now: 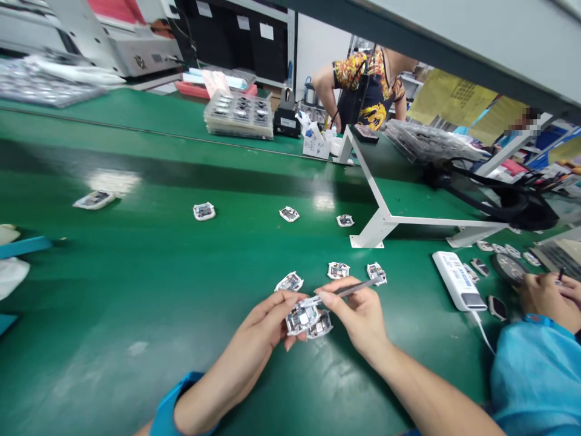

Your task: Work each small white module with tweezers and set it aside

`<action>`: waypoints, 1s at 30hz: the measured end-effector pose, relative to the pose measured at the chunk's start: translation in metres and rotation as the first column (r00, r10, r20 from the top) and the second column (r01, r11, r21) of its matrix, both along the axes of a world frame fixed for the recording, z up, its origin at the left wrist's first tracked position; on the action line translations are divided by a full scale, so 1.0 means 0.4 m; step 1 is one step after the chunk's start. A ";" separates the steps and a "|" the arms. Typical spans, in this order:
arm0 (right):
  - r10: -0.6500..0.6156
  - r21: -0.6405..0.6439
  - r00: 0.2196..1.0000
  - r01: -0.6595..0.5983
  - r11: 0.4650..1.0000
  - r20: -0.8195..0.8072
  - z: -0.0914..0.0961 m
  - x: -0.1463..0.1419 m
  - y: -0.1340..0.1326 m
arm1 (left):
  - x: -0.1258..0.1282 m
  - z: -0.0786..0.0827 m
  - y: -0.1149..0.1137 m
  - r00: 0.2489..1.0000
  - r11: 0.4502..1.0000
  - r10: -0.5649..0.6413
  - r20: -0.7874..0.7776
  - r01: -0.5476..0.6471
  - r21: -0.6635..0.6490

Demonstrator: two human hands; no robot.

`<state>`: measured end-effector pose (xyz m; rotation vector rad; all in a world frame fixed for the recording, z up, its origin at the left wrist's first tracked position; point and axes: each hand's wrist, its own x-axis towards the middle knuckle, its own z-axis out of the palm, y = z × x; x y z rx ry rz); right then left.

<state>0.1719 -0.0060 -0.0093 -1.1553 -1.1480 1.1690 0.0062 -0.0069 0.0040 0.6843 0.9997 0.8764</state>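
Between the thumb and fingers of my left hand [270,321] is a small white watch case [302,318] with its electronics exposed. My right hand [358,309] pinches a pair of grey metal tweezers [351,289], whose tip end meets the case's upper edge. Just under and right of the held case is another open watch case [320,325]; whether it lies on the table or touches my fingers, I cannot tell. Close beyond my hands lie more open cases, one [289,282] by my left fingers, one [338,270] in the middle and one [376,273] past the tweezers.
Several watch cases [204,211] are spread across the green table [136,260]. A white metal stand [380,224] carries a black headband device [499,194]. A white power bank [458,281] with a cable lies right, near a co-worker's hands [549,300]. Clear trays [238,115] stand behind.
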 end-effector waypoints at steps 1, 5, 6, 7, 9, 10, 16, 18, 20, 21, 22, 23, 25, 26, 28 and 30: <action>0.003 -0.001 1.000 -0.003 1.000 -0.008 0.000 -0.002 0.000 | 0.001 0.001 -0.002 1.000 1.000 -0.005 -0.015 0.005 0.009; 0.011 -0.019 0.999 -0.011 1.000 -0.031 -0.001 -0.005 0.000 | 0.003 -0.002 -0.006 0.995 0.998 -0.048 -0.090 0.052 0.042; 0.013 -0.018 0.999 -0.013 1.000 -0.033 -0.001 -0.005 0.000 | 0.003 -0.005 -0.007 0.993 0.997 -0.056 -0.105 0.061 0.048; 0.015 -0.013 0.999 -0.016 1.000 -0.034 -0.001 -0.005 -0.001 | 0.003 -0.007 -0.006 0.991 0.996 -0.061 -0.117 0.068 0.052; 0.026 0.009 0.999 -0.026 1.000 -0.034 -0.003 -0.004 -0.002 | 0.003 -0.012 -0.005 0.989 0.995 -0.067 -0.133 0.075 0.059; 0.035 0.024 0.999 -0.034 0.999 -0.030 -0.004 -0.003 -0.003 | 0.003 -0.014 -0.004 0.988 0.995 -0.067 -0.138 0.076 0.061; 0.089 0.291 0.991 -0.114 0.950 0.098 0.001 0.003 -0.005 | -0.002 -0.022 0.002 0.985 0.996 -0.069 -0.156 0.078 0.052; 0.069 0.416 0.982 -0.137 0.899 0.173 0.007 0.006 -0.003 | -0.004 -0.019 0.003 0.986 0.997 -0.066 -0.155 0.071 0.031; 0.055 0.497 0.973 -0.162 0.853 0.224 0.014 0.007 -0.001 | -0.005 -0.014 0.003 0.986 0.997 -0.069 -0.149 0.071 0.008; 0.055 0.515 0.969 -0.176 0.839 0.242 0.017 0.008 0.000 | -0.006 -0.012 0.003 0.986 0.997 -0.075 -0.147 0.075 -0.003; 0.061 0.518 0.965 -0.190 0.834 0.257 0.018 0.008 0.000 | -0.006 -0.010 0.004 0.986 0.997 -0.081 -0.146 0.080 -0.014; 0.068 0.513 0.961 -0.202 0.834 0.268 0.019 0.009 0.000 | -0.006 -0.008 0.004 0.986 0.996 -0.086 -0.146 0.084 -0.024; 0.082 0.492 0.959 -0.211 0.845 0.270 0.019 0.010 0.000 | -0.006 -0.004 0.004 0.985 0.995 -0.093 -0.145 0.088 -0.041; 0.088 0.480 0.961 -0.209 0.852 0.261 0.017 0.011 0.000 | -0.006 -0.003 0.004 0.985 0.995 -0.096 -0.144 0.090 -0.049; 0.094 0.451 0.968 -0.194 0.871 0.234 0.013 0.012 -0.001 | -0.006 -0.001 0.004 0.986 0.994 -0.099 -0.138 0.092 -0.056; 0.100 0.391 0.975 -0.173 0.904 0.200 0.008 0.013 -0.002 | -0.006 0.000 0.003 0.986 0.994 -0.100 -0.131 0.094 -0.048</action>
